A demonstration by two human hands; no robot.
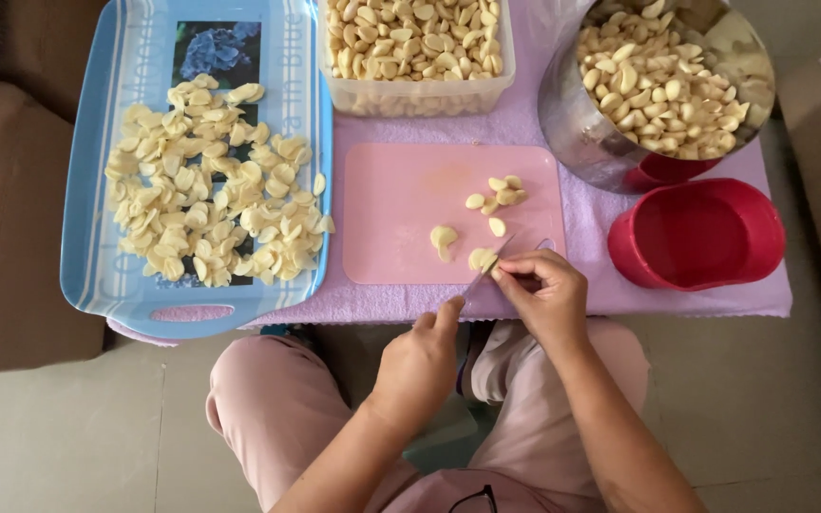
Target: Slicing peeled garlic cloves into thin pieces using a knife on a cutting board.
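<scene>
Two hands at pink board (401, 204), left hand (418, 361) gripping knife (486, 271), right hand (545, 290) pinching garlic clove (482, 258)

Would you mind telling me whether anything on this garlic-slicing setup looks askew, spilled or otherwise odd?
One thing: the steel pot of peeled garlic cloves sits tilted, propped on a red bowl beneath its edge. Otherwise the slices stay within the blue tray, and nothing is spilled.
</scene>
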